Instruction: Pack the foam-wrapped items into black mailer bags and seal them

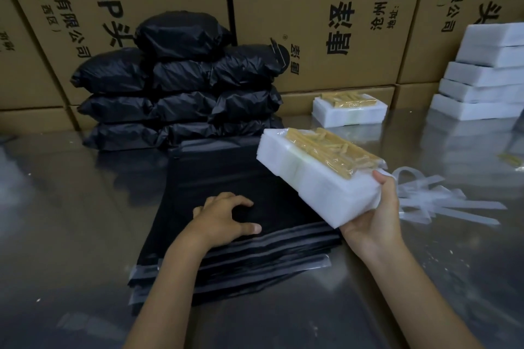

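A stack of flat black mailer bags [226, 184] lies on the steel table in front of me, grey seal strips toward me. My left hand [226, 215] rests on the top bag, fingers bent, fingertips on the plastic. My right hand [374, 215] grips the near end of a white foam-wrapped item [317, 176] with a clear packet of yellow pieces on top, held tilted above the right edge of the bag stack. A second foam-wrapped item [350, 110] sits farther back on the table.
Several filled black mailer bags [181, 88] are piled at the back left against brown cartons [326, 8]. A stack of white foam items [482, 76] stands at the right. Peeled clear strips [442, 201] lie right of my hand on the steel table [71, 221].
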`<move>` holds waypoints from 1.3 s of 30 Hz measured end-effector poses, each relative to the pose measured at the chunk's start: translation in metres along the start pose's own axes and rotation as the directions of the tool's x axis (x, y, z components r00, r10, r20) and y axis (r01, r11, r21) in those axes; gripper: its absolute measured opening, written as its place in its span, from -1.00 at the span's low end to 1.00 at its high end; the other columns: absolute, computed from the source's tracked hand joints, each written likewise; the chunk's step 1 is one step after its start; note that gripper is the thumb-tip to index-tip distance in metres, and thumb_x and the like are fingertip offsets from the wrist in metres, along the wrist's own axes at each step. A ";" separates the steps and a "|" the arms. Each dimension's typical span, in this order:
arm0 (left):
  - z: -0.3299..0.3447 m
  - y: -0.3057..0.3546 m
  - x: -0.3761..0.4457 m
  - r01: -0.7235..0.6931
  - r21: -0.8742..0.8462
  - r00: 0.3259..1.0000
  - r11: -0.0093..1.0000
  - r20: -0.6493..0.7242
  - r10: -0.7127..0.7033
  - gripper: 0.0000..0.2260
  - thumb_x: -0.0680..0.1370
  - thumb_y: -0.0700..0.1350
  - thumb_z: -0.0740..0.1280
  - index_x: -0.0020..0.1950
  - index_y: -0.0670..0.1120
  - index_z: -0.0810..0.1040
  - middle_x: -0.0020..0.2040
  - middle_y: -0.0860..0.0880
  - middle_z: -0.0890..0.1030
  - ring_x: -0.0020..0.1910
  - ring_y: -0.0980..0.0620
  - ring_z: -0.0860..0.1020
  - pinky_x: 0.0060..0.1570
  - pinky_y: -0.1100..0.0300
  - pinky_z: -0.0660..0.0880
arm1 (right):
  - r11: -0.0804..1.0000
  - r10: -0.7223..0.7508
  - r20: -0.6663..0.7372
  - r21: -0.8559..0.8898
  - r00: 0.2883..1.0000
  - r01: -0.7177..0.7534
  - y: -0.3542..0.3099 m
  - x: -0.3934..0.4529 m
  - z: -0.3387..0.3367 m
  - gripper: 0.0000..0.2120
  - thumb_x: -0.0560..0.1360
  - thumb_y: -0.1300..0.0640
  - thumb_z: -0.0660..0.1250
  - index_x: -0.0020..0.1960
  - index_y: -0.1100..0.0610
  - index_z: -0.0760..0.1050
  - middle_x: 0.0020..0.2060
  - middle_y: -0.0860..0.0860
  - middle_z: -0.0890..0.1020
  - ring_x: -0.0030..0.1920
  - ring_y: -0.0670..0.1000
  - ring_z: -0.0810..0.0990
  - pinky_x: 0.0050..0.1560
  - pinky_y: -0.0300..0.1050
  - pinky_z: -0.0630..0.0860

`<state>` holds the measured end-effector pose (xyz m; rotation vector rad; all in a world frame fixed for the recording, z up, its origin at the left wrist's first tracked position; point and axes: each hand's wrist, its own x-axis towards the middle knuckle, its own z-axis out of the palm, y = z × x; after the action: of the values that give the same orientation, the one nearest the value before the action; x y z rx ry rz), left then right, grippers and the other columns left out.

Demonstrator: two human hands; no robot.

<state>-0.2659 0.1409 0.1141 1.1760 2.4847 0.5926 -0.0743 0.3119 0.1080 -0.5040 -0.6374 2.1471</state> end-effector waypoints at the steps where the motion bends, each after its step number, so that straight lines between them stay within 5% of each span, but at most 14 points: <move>1: 0.002 -0.001 0.001 -0.007 0.004 0.999 1.000 -0.033 0.007 -0.58 0.47 0.21 0.43 0.30 0.25 0.46 0.45 0.15 0.31 0.46 0.05 0.20 0.41 0.03 0.04 | 1.000 -0.001 -0.006 0.004 1.000 0.001 0.000 0.000 0.000 -0.55 0.53 -0.13 0.30 0.34 0.04 0.56 0.17 0.04 0.70 0.17 0.07 0.68 0.26 0.05 0.54; 10: 0.017 0.004 0.003 -0.023 0.100 0.963 0.995 -0.266 0.049 -0.82 0.57 0.17 0.32 0.13 0.18 0.56 0.17 0.14 0.44 0.28 0.03 0.33 0.21 0.04 0.19 | 1.000 0.008 -0.054 0.026 0.998 -0.007 -0.001 0.000 0.001 -0.58 0.52 -0.12 0.32 0.30 0.04 0.58 0.10 0.02 0.72 0.07 0.04 0.72 0.05 -0.01 0.66; 12: 0.015 -0.002 0.000 -0.034 0.096 0.974 0.995 -0.221 0.054 -0.77 0.60 0.15 0.29 0.25 0.23 0.53 0.34 0.13 0.42 0.37 0.03 0.28 0.31 0.03 0.15 | 1.000 0.011 -0.057 0.022 0.998 -0.010 -0.001 0.000 0.002 -0.57 0.52 -0.12 0.32 0.31 0.04 0.57 0.11 0.02 0.72 0.08 0.04 0.72 0.06 -0.01 0.66; 14: 0.009 -0.012 -0.007 -0.053 0.013 0.998 0.998 -0.038 0.054 -0.61 0.56 0.21 0.32 0.38 0.32 0.41 0.53 0.18 0.23 0.53 0.07 0.09 0.46 0.03 0.01 | 1.000 0.016 -0.054 0.012 0.998 -0.016 -0.001 0.000 0.002 -0.58 0.53 -0.13 0.31 0.31 0.04 0.58 0.11 0.02 0.72 0.08 0.04 0.72 0.04 0.00 0.67; 17: 0.002 -0.020 -0.015 -0.059 -0.126 0.986 0.990 0.149 0.078 -0.36 0.44 0.30 0.41 0.47 0.34 0.26 0.59 0.22 0.05 0.57 0.19 -0.12 0.55 0.06 -0.11 | 1.000 0.019 -0.057 0.004 0.998 -0.019 -0.001 0.001 0.002 -0.55 0.52 -0.13 0.32 0.33 0.04 0.57 0.14 0.03 0.71 0.12 0.07 0.70 0.13 0.03 0.63; 23: 0.007 -0.016 -0.013 -0.129 -0.012 0.989 0.992 -0.068 0.128 -0.56 0.55 0.18 0.36 0.41 0.22 0.41 0.55 0.13 0.24 0.54 0.13 0.13 0.53 0.10 -0.02 | 1.000 0.016 -0.072 -0.006 0.997 -0.017 0.000 0.001 0.002 -0.54 0.50 -0.12 0.34 0.33 0.05 0.56 0.15 0.05 0.71 0.13 0.08 0.70 0.11 0.03 0.62; 28: -0.004 -0.024 -0.014 -0.120 -0.170 0.993 0.978 -0.013 0.119 -0.62 0.54 -0.10 0.38 0.31 0.22 0.50 0.43 0.24 0.33 0.46 0.19 0.25 0.37 0.32 0.16 | 1.000 0.010 -0.069 -0.002 0.998 -0.011 -0.001 0.000 0.002 -0.54 0.51 -0.11 0.33 0.34 0.05 0.55 0.15 0.05 0.70 0.15 0.09 0.69 0.16 0.05 0.60; 36: -0.009 -0.023 -0.018 -0.081 -0.255 0.992 0.964 0.073 0.103 -0.58 0.53 -0.19 0.32 0.26 0.29 0.52 0.51 0.22 0.25 0.49 0.16 0.20 0.40 0.21 0.20 | 1.000 0.012 -0.072 0.000 0.997 -0.012 -0.001 -0.001 0.004 -0.55 0.52 -0.10 0.33 0.34 0.06 0.55 0.16 0.06 0.70 0.18 0.09 0.67 0.28 0.09 0.54; 39: -0.007 -0.022 -0.017 -0.080 -0.263 0.992 0.961 0.072 0.103 -0.54 0.54 -0.24 0.26 0.24 0.29 0.53 0.45 0.24 0.30 0.37 0.21 0.33 0.32 0.28 0.32 | 1.000 0.013 -0.079 -0.005 0.997 -0.013 -0.002 -0.001 0.005 -0.56 0.53 -0.10 0.32 0.33 0.06 0.56 0.15 0.06 0.70 0.18 0.09 0.67 0.27 0.08 0.55</move>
<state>-0.2738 0.1131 0.1113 1.1905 2.2102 0.8468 -0.0751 0.3106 0.1130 -0.5943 -0.5981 2.1271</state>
